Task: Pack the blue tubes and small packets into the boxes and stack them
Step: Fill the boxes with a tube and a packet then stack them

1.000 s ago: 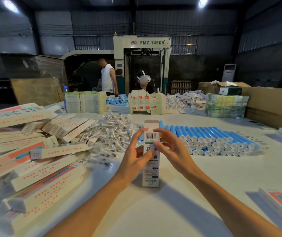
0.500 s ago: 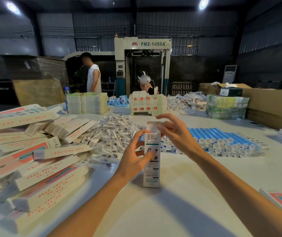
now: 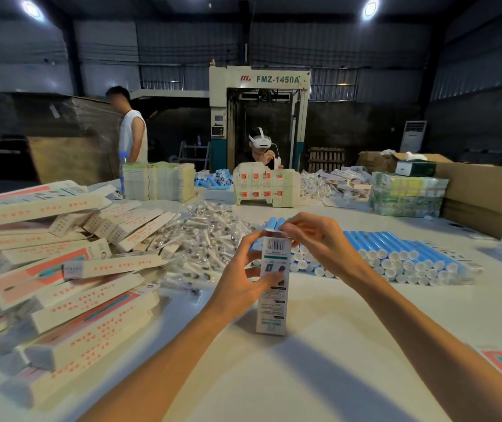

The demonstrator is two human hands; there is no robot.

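A slim white box [image 3: 272,300] stands upright on the white table [image 3: 319,376], barcode near its top. My left hand [image 3: 243,281] grips it around the upper half. My right hand [image 3: 316,239] sits over the top end, fingertips pinching the top flap. A row of blue tubes with white caps [image 3: 395,254] lies behind the box to the right. Several clear small packets [image 3: 204,239] are heaped behind it to the left. Filled boxes [image 3: 61,293] are piled at the left.
A person wearing a white headset [image 3: 260,147] works across the table; another person in a white sleeveless top [image 3: 132,135] stands at the back left. Flat carton stacks [image 3: 158,181], more blue tubes [image 3: 213,179], green bundles [image 3: 408,193] and brown cardboard [image 3: 487,196] line the far side.
My right hand rose from the box's side to its top end and now pinches the flap. My left hand keeps hold of the upright box. The person at the back walked left.
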